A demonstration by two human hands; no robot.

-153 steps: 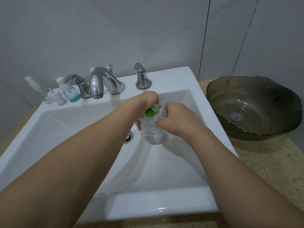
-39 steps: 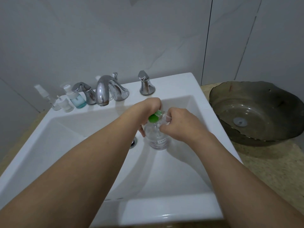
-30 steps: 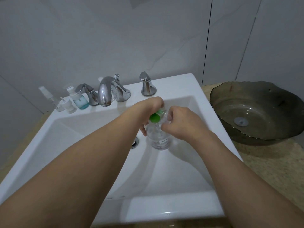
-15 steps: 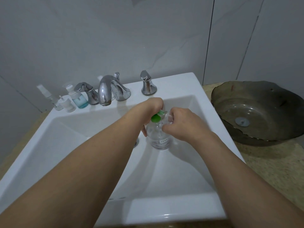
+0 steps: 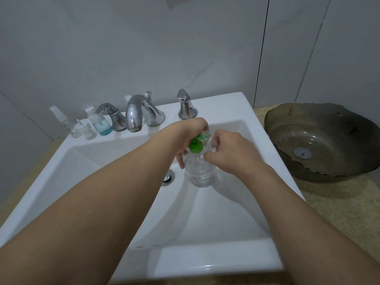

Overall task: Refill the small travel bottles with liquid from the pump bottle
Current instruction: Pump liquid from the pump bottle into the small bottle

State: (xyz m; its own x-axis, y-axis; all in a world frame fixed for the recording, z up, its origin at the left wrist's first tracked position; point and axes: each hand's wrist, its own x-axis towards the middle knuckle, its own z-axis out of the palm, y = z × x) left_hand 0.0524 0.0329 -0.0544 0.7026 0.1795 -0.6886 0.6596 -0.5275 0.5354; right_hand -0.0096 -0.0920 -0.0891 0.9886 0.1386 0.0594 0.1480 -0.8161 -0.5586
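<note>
A clear pump bottle (image 5: 199,173) with a green pump head (image 5: 195,146) stands upright in the white sink (image 5: 205,262), just right of the drain (image 5: 168,177). My left hand (image 5: 191,128) is wrapped over the pump head, thumb down the bottle's left side. My right hand (image 5: 230,153) pinches a small clear travel bottle (image 5: 210,140) against the pump's nozzle; my fingers hide most of it. Three more small bottles stand on the sink's back left ledge: a clear spray bottle (image 5: 61,120), a white pump bottle (image 5: 85,131) and one holding blue liquid (image 5: 100,124).
A chrome faucet (image 5: 135,112) with a handle on each side (image 5: 111,116) (image 5: 185,108) stands at the back of the sink. A dark glass bowl basin (image 5: 320,140) sits on the speckled counter (image 5: 339,212) to the right. A grey wall rises behind.
Both hands have stayed at the pump head over the sink, with only small finger shifts. The view has drifted slightly.
</note>
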